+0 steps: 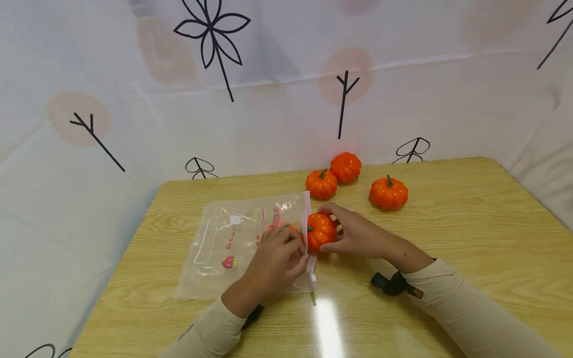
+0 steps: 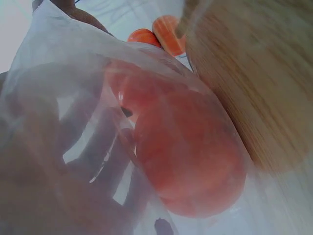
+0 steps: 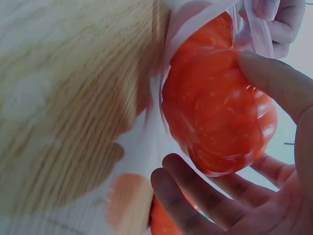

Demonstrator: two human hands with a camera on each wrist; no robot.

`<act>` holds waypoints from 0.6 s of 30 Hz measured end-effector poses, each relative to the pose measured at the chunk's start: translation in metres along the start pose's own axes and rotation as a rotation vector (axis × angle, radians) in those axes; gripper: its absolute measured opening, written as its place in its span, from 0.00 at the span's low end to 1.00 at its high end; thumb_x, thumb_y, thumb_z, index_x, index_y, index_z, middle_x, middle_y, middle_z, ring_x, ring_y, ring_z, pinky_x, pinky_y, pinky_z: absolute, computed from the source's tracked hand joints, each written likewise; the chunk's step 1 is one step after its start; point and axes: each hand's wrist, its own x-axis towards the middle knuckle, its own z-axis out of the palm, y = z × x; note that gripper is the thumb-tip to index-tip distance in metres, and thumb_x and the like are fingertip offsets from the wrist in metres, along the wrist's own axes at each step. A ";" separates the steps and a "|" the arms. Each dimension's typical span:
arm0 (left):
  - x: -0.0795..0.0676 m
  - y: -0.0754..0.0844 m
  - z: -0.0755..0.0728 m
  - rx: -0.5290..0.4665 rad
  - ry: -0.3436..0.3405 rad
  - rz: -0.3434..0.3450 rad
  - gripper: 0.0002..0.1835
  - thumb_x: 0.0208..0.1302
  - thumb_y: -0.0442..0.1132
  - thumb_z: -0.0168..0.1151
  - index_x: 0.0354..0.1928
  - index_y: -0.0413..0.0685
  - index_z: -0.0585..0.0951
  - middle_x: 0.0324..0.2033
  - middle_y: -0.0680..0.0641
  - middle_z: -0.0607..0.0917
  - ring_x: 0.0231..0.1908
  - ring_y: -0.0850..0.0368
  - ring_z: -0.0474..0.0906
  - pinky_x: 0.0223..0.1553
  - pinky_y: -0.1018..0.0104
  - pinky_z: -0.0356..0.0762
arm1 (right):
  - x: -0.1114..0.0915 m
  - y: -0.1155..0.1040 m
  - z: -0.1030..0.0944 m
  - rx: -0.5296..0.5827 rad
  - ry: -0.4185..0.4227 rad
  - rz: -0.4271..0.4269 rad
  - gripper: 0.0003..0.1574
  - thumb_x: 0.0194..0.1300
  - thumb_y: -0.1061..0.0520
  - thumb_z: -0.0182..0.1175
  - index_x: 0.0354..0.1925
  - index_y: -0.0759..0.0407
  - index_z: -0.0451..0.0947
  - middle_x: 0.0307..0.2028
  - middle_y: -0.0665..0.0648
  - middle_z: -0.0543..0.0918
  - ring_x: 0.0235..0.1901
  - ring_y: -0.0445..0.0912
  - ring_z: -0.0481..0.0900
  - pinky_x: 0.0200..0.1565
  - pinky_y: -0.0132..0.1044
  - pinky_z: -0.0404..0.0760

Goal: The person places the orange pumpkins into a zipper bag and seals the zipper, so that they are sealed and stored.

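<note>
A clear zip bag (image 1: 210,281) with strawberry prints and a pink zip edge lies on the table, its mouth toward the right. My left hand (image 1: 275,256) lies over the mouth side and pinches the pink edge, as the right wrist view shows. Inside the bag, one orange toy pumpkin (image 2: 190,152) shows through the plastic, partly under the left hand in the head view. At the mouth my right hand (image 1: 358,233) holds another toy pumpkin (image 3: 220,107) between thumb and fingers, its front side just within the pink edge.
Two toy pumpkins, a nearer one (image 1: 321,184) and a farther one (image 1: 346,167), sit side by side at the table's back. A third loose pumpkin (image 1: 388,193) stands right of them. Behind the wooden table (image 1: 470,223) hangs a white printed cloth (image 1: 277,119).
</note>
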 end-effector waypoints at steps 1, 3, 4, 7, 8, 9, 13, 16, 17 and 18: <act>0.000 0.000 0.000 -0.003 0.000 0.001 0.04 0.61 0.43 0.68 0.31 0.57 0.81 0.39 0.58 0.78 0.46 0.59 0.74 0.55 0.58 0.68 | 0.000 0.001 0.001 0.008 0.001 0.000 0.50 0.55 0.47 0.75 0.68 0.60 0.62 0.61 0.57 0.76 0.52 0.50 0.78 0.49 0.39 0.83; -0.001 -0.001 0.000 -0.013 0.002 0.001 0.04 0.61 0.44 0.68 0.31 0.56 0.81 0.39 0.57 0.78 0.46 0.60 0.74 0.56 0.57 0.68 | 0.000 0.001 0.002 0.018 0.006 0.001 0.50 0.55 0.47 0.75 0.68 0.60 0.62 0.61 0.58 0.76 0.53 0.51 0.78 0.50 0.40 0.83; 0.000 -0.001 -0.001 -0.017 0.004 0.002 0.04 0.62 0.44 0.68 0.32 0.56 0.81 0.39 0.57 0.78 0.46 0.60 0.74 0.56 0.57 0.67 | 0.000 0.000 0.002 0.021 0.009 0.000 0.50 0.55 0.47 0.75 0.68 0.60 0.62 0.61 0.58 0.75 0.53 0.51 0.78 0.50 0.40 0.83; 0.000 0.000 -0.002 -0.027 0.004 0.001 0.04 0.62 0.43 0.67 0.32 0.56 0.81 0.39 0.57 0.78 0.46 0.60 0.74 0.57 0.58 0.67 | -0.001 -0.001 0.002 0.030 0.014 0.006 0.49 0.55 0.48 0.75 0.67 0.58 0.62 0.61 0.58 0.76 0.53 0.51 0.78 0.50 0.40 0.83; 0.000 0.000 -0.002 -0.029 0.002 0.000 0.04 0.62 0.43 0.67 0.32 0.56 0.81 0.39 0.58 0.78 0.47 0.60 0.74 0.58 0.58 0.67 | -0.001 -0.002 0.002 0.032 0.015 0.008 0.49 0.55 0.49 0.75 0.67 0.58 0.62 0.61 0.58 0.76 0.54 0.51 0.78 0.50 0.40 0.83; 0.000 -0.001 -0.001 -0.030 0.000 -0.001 0.04 0.62 0.43 0.67 0.32 0.55 0.81 0.39 0.57 0.78 0.47 0.60 0.74 0.58 0.58 0.67 | -0.001 -0.003 0.002 0.035 0.014 0.011 0.49 0.55 0.49 0.76 0.67 0.57 0.62 0.60 0.58 0.76 0.54 0.51 0.78 0.50 0.40 0.83; -0.001 0.000 0.000 -0.036 0.000 -0.005 0.04 0.62 0.43 0.68 0.33 0.55 0.81 0.40 0.57 0.78 0.47 0.60 0.74 0.57 0.58 0.68 | -0.002 -0.003 0.003 0.040 0.013 0.018 0.49 0.55 0.49 0.76 0.67 0.57 0.62 0.59 0.57 0.77 0.54 0.51 0.78 0.50 0.40 0.83; -0.001 -0.001 0.000 -0.034 0.011 0.003 0.04 0.62 0.43 0.67 0.33 0.56 0.81 0.39 0.58 0.78 0.46 0.60 0.74 0.56 0.58 0.68 | -0.001 -0.003 0.003 0.038 0.015 0.023 0.49 0.55 0.49 0.75 0.68 0.58 0.62 0.59 0.58 0.77 0.54 0.52 0.78 0.50 0.41 0.83; -0.001 -0.001 0.000 -0.034 0.015 0.007 0.03 0.62 0.43 0.67 0.33 0.56 0.81 0.39 0.58 0.78 0.46 0.60 0.74 0.56 0.59 0.68 | -0.001 -0.003 0.003 0.039 0.016 0.025 0.50 0.55 0.49 0.75 0.68 0.58 0.61 0.59 0.58 0.77 0.54 0.52 0.78 0.50 0.41 0.84; -0.001 -0.001 0.000 -0.034 0.017 0.010 0.03 0.62 0.43 0.67 0.33 0.56 0.81 0.39 0.58 0.78 0.46 0.60 0.74 0.56 0.59 0.68 | -0.001 -0.004 0.003 0.039 0.017 0.027 0.50 0.55 0.49 0.75 0.68 0.59 0.61 0.60 0.58 0.77 0.54 0.52 0.78 0.50 0.42 0.84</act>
